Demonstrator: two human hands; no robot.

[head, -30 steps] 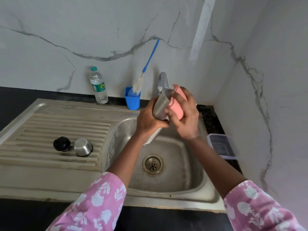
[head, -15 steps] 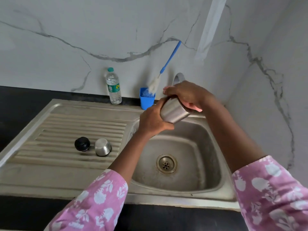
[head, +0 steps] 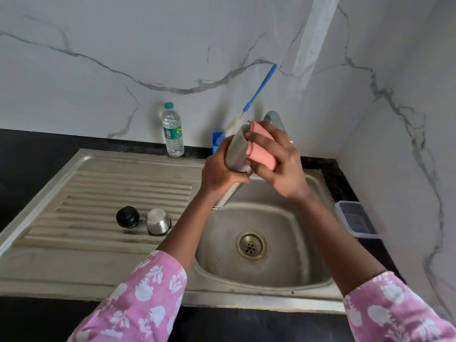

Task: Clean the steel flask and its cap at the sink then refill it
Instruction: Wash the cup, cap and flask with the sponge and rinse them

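My left hand grips the steel flask, which is held tilted above the sink basin with its bottom end pointing up. My right hand holds a pink sponge and presses it against the flask's side. The flask's lower end shows below my left hand, near the basin's back left corner. On the ribbed drainboard to the left sit the black stopper and the steel cap cup, side by side. The tap is partly hidden behind my right hand.
A plastic water bottle stands against the marble wall behind the drainboard. A blue cup holds a blue-handled bottle brush. A clear plastic box lies on the black counter right of the sink. The drain is in the basin's middle.
My right hand swung from over the top of the flask to its right side, bringing the pink sponge into view again. The flask tilted more upright. The head camera shifted slightly.
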